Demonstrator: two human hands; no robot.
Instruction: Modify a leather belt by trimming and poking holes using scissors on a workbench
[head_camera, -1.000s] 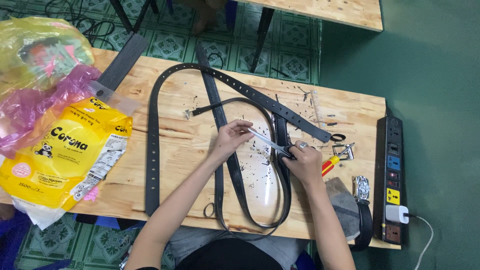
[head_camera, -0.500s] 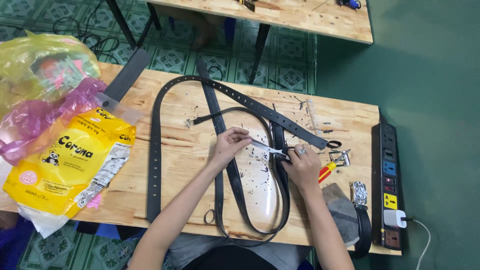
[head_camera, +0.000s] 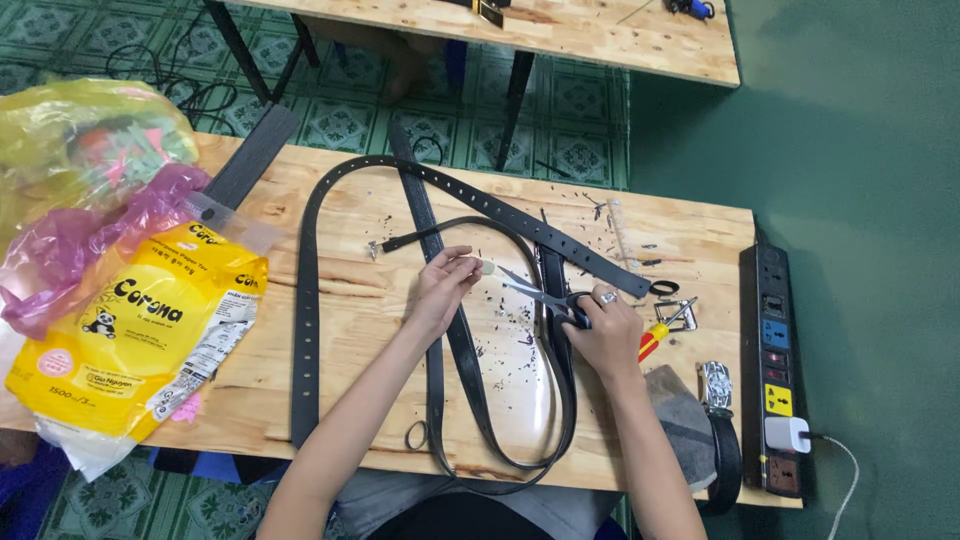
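- The right hand (head_camera: 600, 335) is closed around the handles of a pair of scissors (head_camera: 545, 297), fingers through the loops, a ring on one finger; the blades stand slightly parted and point left toward the other hand.
- The left hand (head_camera: 440, 290) is loosely curled, thumb and fingertips pinching a small pale strip end (head_camera: 487, 268) just ahead of the scissor tips; what exactly that piece is cannot be told.
- Under both hands lies the plywood table (head_camera: 350, 400), and across it, beneath the wrists, run several long black belts (head_camera: 305, 300) in overlapping loops, one with a row of punched holes.
- To the far left of the left hand sits a yellow printed bag (head_camera: 130, 340) with pink and yellow plastic bags (head_camera: 90, 190) behind it.
- To the right of the right hand lie a red-and-yellow screwdriver (head_camera: 650, 342), a metal buckle frame (head_camera: 678, 315), a further buckle on a belt (head_camera: 716, 385), and beyond them a black power strip (head_camera: 775, 370).
- For a clean cut, it seems wise to keep the pinched piece taut and the fingertips clear of the blades, cutting near the blade pivot, not the tips.
- Small black offcuts (head_camera: 520, 340) speckle the wood between the hands.
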